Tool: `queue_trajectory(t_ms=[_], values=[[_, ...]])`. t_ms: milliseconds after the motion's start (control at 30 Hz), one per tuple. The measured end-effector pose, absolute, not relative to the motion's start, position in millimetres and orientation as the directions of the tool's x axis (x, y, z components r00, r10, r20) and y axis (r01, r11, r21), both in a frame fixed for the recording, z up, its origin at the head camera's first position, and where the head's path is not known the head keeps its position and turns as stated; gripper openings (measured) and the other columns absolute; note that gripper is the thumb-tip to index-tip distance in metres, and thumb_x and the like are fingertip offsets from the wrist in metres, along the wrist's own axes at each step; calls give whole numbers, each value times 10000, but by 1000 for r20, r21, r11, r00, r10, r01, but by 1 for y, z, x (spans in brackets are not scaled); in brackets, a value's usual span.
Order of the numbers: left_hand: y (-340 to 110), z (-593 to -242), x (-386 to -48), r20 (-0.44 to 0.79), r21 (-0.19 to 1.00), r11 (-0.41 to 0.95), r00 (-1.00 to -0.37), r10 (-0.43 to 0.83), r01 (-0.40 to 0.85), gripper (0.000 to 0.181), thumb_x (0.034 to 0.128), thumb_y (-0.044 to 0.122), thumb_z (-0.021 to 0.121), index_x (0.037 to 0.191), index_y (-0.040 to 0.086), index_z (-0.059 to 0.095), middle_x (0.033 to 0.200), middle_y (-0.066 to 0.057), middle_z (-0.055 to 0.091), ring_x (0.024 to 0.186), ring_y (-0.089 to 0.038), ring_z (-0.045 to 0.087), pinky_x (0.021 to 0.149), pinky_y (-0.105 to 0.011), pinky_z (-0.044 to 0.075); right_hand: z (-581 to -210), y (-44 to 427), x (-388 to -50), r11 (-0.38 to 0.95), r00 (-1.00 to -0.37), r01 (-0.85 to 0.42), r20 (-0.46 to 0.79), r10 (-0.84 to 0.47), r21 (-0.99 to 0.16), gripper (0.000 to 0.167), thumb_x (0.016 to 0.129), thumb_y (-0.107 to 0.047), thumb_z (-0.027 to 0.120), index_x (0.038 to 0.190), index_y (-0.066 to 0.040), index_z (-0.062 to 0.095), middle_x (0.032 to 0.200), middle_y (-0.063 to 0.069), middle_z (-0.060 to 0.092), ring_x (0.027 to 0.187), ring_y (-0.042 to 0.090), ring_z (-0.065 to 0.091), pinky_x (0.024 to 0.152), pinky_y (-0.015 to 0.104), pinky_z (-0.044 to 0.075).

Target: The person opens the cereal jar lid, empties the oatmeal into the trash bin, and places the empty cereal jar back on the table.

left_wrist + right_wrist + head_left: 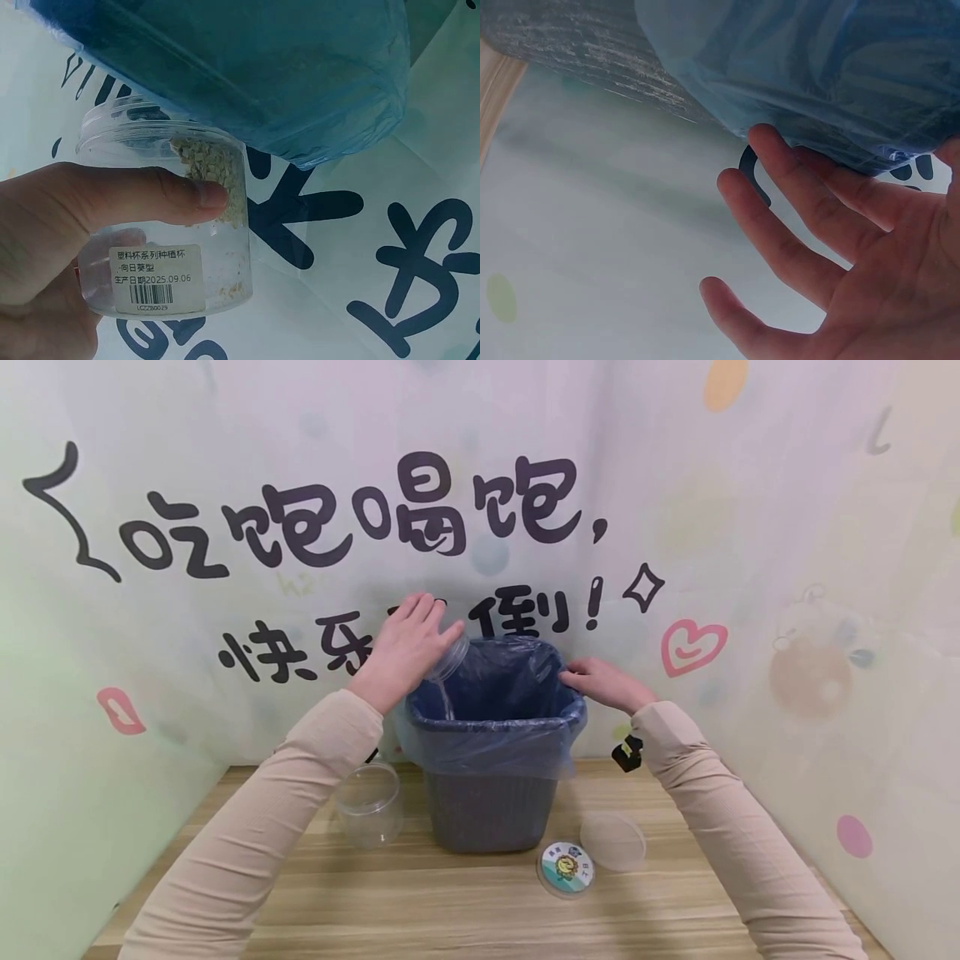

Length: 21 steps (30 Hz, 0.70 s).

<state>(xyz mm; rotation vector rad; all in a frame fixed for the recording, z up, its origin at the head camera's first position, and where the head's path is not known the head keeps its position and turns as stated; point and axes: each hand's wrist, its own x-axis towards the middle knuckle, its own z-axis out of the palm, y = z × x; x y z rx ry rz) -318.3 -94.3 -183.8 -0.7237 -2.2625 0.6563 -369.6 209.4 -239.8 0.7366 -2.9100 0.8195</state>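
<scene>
My left hand (408, 647) grips a clear plastic jar (452, 658), tipped over the left rim of a dark trash can (487, 814). Pale crumbly bits (214, 169) lie along one side of the jar in the left wrist view, and a white barcode label (156, 279) is on its wall. Below the jar's mouth, a pale streak (447, 700) shows inside the can. A blue plastic bag (495, 752) lines the can and folds over its rim. At the right rim, my right hand (607, 683) holds on with the thumb; its other fingers (787, 247) spread loosely outside.
On the wooden table (337, 910), another clear jar (369, 810) stands left of the can. A round lid with a colorful sticker (567, 868) and a translucent disc (615, 842) lie at its front right. A printed wall (225, 427) rises close behind.
</scene>
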Motion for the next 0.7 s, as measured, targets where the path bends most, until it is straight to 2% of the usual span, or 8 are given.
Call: queue_trajectory(t_ms=[400, 700], values=[[-91, -186, -318, 451, -663, 696, -594, 666, 276, 439, 865, -33, 615, 1266, 137, 560, 1237, -184, 518, 1170, -352, 429, 1079, -412, 266, -240, 209, -370, 754, -892, -439, 135, -432, -489, 372, 988, -249, 432, 1107, 45, 626, 1018, 141, 639, 940, 286, 566, 875, 452, 445], [-94, -184, -316, 445, -624, 713, -604, 661, 321, 553, 783, -19, 696, 1297, 118, 543, 1245, -210, 501, 1182, -369, 414, 1089, -428, 261, -239, 209, -371, 756, -890, -446, 144, -433, -479, 348, 986, -247, 436, 1069, 26, 635, 986, 116, 634, 918, 269, 559, 857, 433, 441]])
